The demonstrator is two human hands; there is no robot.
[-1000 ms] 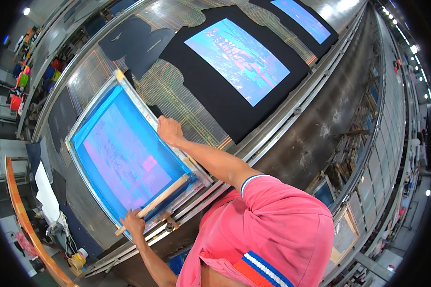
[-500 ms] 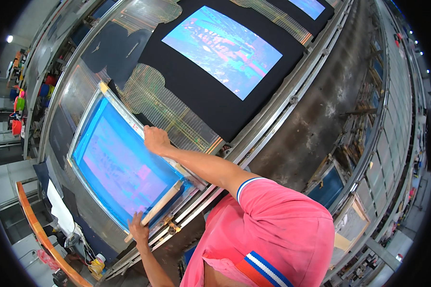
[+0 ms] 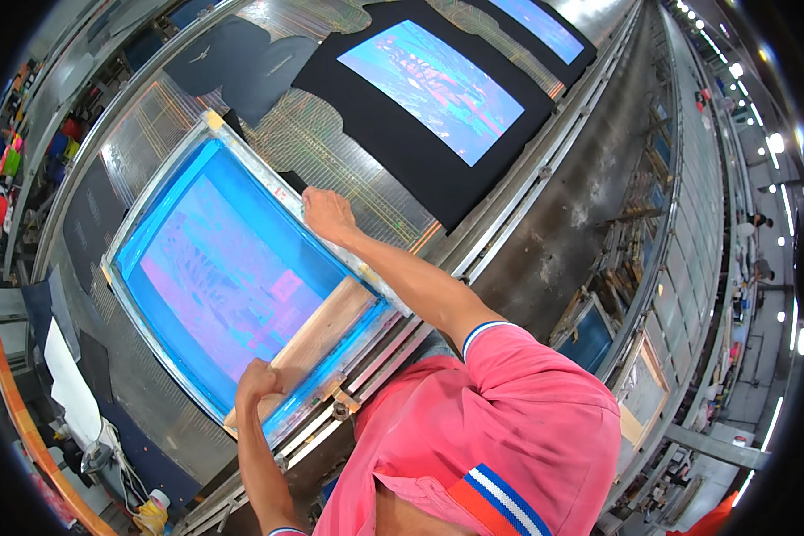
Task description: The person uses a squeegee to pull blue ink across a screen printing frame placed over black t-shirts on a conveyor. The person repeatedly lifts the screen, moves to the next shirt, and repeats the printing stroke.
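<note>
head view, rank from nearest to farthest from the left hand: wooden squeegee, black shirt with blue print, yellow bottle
1. wooden squeegee: under the left hand, in the blue screen.
2. yellow bottle: lower left, by the floor.
3. black shirt with blue print: top, far up the table.

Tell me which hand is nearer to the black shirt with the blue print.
Right. The right hand rests on the far edge of the screen frame, just beside the black shirt. The left hand grips the wooden squeegee at the frame's near end, farther away.
</note>
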